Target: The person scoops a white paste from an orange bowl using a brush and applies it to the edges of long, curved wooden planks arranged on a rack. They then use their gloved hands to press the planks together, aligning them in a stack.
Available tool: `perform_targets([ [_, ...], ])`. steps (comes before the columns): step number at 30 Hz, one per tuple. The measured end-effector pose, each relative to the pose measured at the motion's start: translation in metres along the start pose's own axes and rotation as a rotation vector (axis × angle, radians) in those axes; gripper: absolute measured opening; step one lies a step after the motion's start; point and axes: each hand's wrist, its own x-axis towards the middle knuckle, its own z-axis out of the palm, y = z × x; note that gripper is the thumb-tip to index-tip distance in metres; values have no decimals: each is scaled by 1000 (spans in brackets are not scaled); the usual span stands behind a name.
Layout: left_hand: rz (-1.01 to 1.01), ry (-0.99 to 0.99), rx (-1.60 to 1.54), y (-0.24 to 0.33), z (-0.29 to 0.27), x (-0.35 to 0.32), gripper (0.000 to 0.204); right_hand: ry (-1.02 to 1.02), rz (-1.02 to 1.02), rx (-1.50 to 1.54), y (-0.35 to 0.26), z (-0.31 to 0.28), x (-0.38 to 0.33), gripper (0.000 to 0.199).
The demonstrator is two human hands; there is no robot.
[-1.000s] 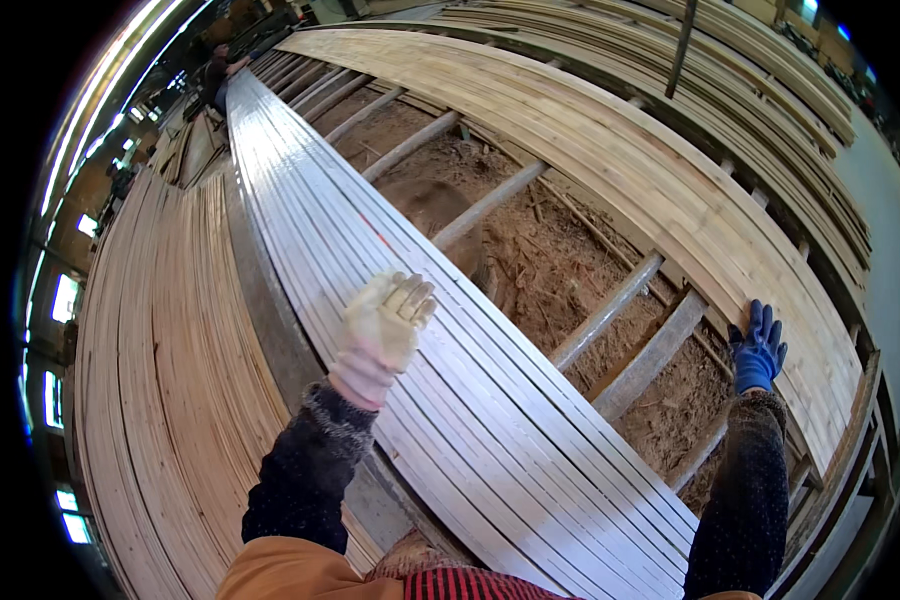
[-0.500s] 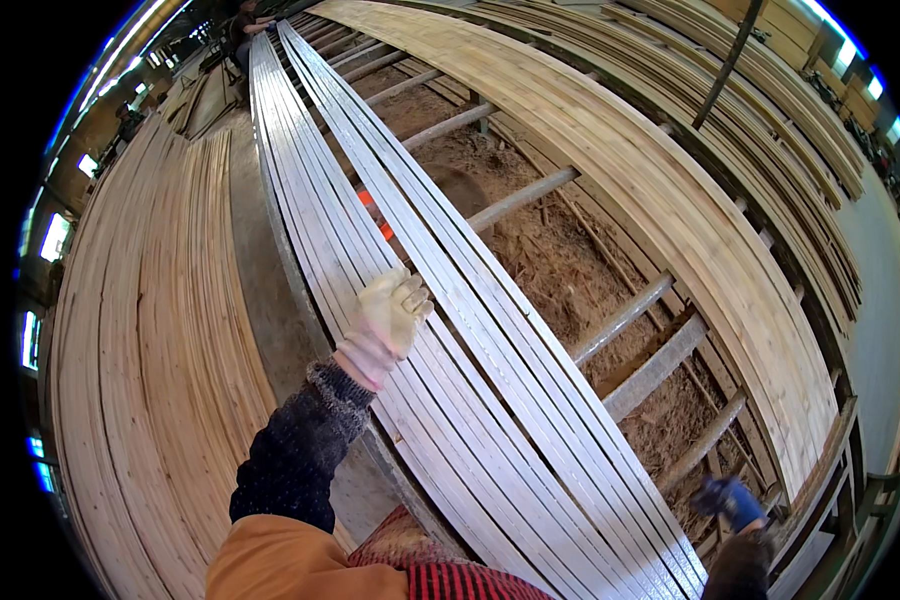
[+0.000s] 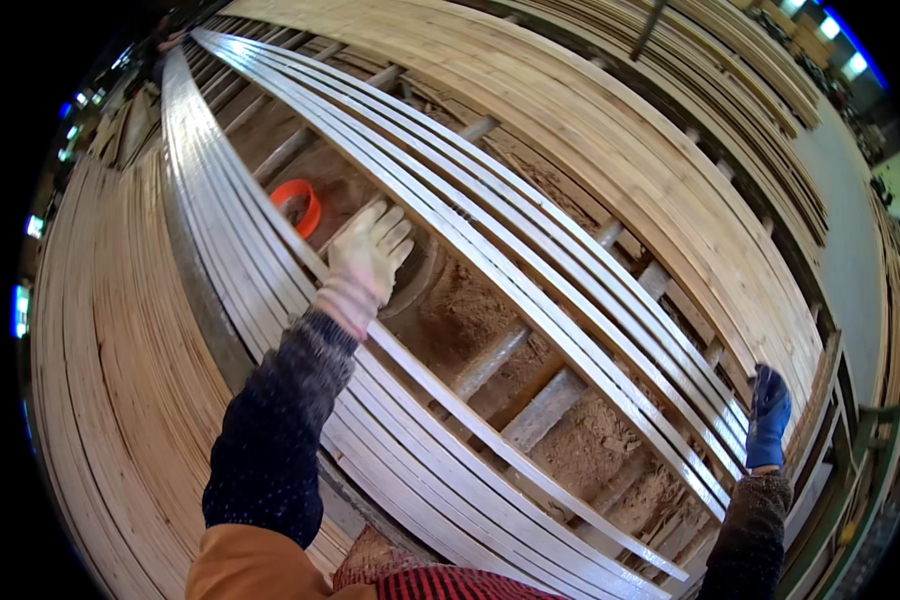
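My left hand [image 3: 368, 255], in a cream glove, hovers over the gap between two groups of long wooden strips with shiny whitish faces. Its fingers are stretched and slightly apart, and it holds nothing. Just under its wrist runs the edge of the left strips [image 3: 260, 270]. The right strips [image 3: 530, 285] lie fanned across the rollers, with narrow gaps among them. At their near end, my right hand [image 3: 768, 415] in a blue glove is beside the strips and the bare planks; its fingers are mostly hidden, and contact is unclear.
Metal rollers [image 3: 492, 360] span a sawdust-covered floor [image 3: 580, 430] below. An orange-red round container [image 3: 310, 215] shows through the gap. Bare planks [image 3: 670, 200] lie to the right, stacked boards [image 3: 100, 330] to the left. Another person [image 3: 160, 45] is at the far end.
The right strips have shifted rightward and spread, widening the gap between the groups. My left hand has risen slightly off the left strips; my right hand has moved up to the strip ends.
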Motion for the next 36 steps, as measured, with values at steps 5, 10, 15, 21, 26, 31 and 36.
perform_targets([
  [5, -343, 108, -139, -89, 17, 46, 56, -212, -75, 124, -51, 22, -19, 23],
  [10, -252, -230, -388, -118, 105, 47, 74, -321, 35, 291, -100, 13, -23, 29],
  [15, -229, -352, -214, -96, 107, 40, 64, -338, 62, 410, -101, 9, -9, 34],
  [21, -307, -72, -69, -53, 52, -12, 46, -322, -470, -122, -105, 37, -24, 24],
  [26, -289, -90, 268, -42, -33, -20, 50, -284, -760, -680, -114, 75, -36, 75],
  [31, -207, -34, 338, -63, -65, 7, 42, -69, -802, -897, -79, 126, -1, 81],
  [36, -306, 114, 174, -43, -9, -46, 31, -134, -828, -923, -71, 140, -49, 68],
])
